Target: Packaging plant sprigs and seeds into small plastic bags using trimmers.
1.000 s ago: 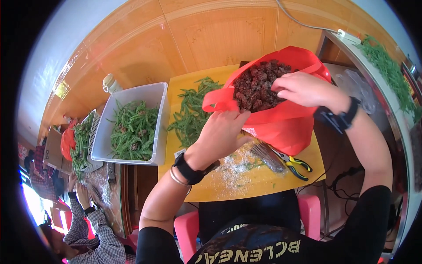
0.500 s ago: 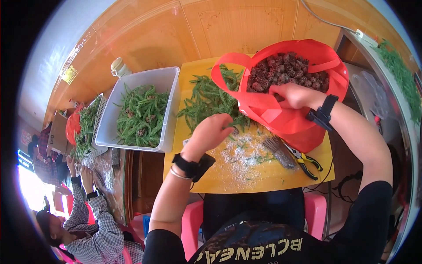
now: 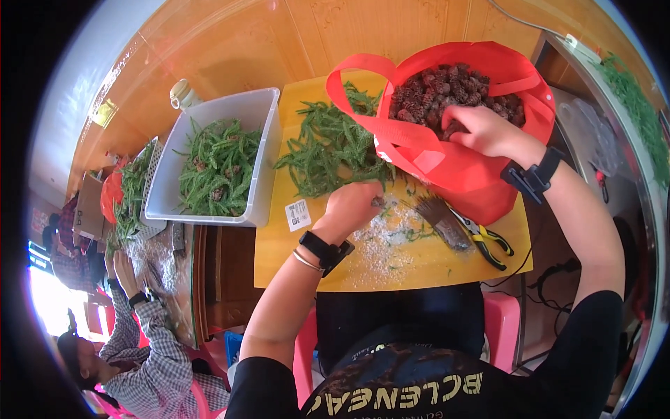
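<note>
My right hand [image 3: 481,131] reaches over the rim of a red fabric bag [image 3: 481,188] full of brown pine cones [image 3: 436,91]. Its thumb and fingers are curled round one cone at the near side of the heap. Left of the bag, my left hand [image 3: 351,207] is closed low over the yellow tabletop, its fingertips pinched together on something small and dark that I cannot make out. Just beyond it lies a pile of green artificial pine sprigs [image 3: 328,150]. White granules [image 3: 380,248] are scattered beside the left hand.
A bundle of thin dark wires [image 3: 443,223] and yellow-and-black pliers [image 3: 492,244] lie before the bag. A white label [image 3: 298,215] is on the yellow tabletop [image 3: 286,262]. To the left stands a clear bin [image 3: 269,160] of sprigs with cones. Another person [image 3: 150,342] works far left.
My right hand has moved deeper into the bag and closed round a cone. My left hand has shifted right and its fingers have drawn together, uncovering the white label.
</note>
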{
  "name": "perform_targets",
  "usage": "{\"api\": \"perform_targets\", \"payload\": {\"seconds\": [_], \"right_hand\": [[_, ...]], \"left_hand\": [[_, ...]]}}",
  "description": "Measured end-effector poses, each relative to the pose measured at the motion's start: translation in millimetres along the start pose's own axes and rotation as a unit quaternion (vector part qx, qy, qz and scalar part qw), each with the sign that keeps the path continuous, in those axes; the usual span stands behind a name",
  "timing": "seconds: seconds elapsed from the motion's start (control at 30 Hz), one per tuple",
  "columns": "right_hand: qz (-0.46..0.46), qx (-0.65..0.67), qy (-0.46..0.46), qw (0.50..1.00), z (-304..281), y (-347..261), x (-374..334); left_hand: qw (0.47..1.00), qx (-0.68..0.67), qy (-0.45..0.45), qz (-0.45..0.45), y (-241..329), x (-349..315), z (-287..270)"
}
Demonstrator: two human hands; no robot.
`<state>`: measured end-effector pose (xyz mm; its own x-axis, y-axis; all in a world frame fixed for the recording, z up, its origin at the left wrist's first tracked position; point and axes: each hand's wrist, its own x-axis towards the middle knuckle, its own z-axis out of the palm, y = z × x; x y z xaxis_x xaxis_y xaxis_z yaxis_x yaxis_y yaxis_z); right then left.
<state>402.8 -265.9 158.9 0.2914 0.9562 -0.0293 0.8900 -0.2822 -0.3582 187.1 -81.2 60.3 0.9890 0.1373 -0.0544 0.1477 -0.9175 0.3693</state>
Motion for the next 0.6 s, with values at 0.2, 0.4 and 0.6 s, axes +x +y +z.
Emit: {"api": "perform_targets", "payload": {"seconds": [0.2,0.4,0.6], "right_hand": [[-0.022,-0.075,0.15,0.986,13.9,5.0,-7.0],[0.024,-0.054,0.126,0.99,-18.5,-37.2,-42.4],[-0.07,0.059,-0.086,0.992,27.5,-93.0,-72.1]], "left_hand": [[1.0,-0.012,0.019,-0.005,6.3,-4.9,5.4],[0.998,-0.028,0.049,-0.011,9.2,-15.5,2.1],[0.991,-0.053,0.119,-0.037,-9.1,-16.3,-8.0]]}}
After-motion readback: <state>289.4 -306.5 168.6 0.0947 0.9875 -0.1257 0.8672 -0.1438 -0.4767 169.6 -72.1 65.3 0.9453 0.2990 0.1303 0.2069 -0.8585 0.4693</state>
